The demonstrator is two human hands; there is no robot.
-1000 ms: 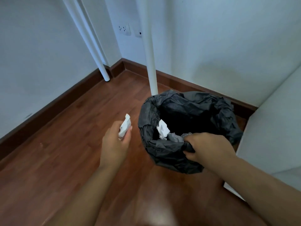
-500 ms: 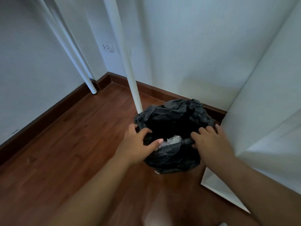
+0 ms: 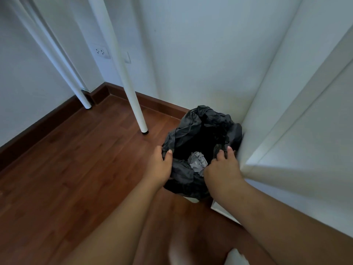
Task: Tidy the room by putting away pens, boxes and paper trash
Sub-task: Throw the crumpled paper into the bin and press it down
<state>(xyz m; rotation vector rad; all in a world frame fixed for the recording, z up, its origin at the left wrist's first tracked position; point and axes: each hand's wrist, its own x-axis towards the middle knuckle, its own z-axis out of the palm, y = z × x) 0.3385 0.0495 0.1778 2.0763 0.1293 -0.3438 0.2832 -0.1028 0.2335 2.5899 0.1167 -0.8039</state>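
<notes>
Looking down in the head view, the left hand [image 3: 159,166] is gripping the left rim of the crumpled black plastic bin bag [image 3: 198,127], with its thumb hooking over the edge into the opening. The right hand [image 3: 222,170] is grasping the opposite rim, its fingertips [image 3: 229,150] curling over the edge. The bag's mouth is gaping wide between them. The crumpled grey-white paper ball [image 3: 197,163] is lying inside the bag, low against the near side, between the two hands. A sliver of the small white bin [image 3: 191,199] is showing under the bag's near edge, standing on the reddish-brown wooden floor [image 3: 76,178].

On the right, the bag is sitting hard against the corner edge of the tall white cabinet panel [image 3: 286,111] and appears to be touching it. Its far rim is lying near the dark brown skirting board [image 3: 162,105] at the foot of the wall. To the left, the nearer round white furniture leg [image 3: 136,104] is standing near the bag but apart from it. The farther white leg [image 3: 80,92] is standing in the room's corner, well apart. Open floor is stretching away to the left and towards the camera. A white wall socket [image 3: 101,52] is sitting on the wall behind the legs.
</notes>
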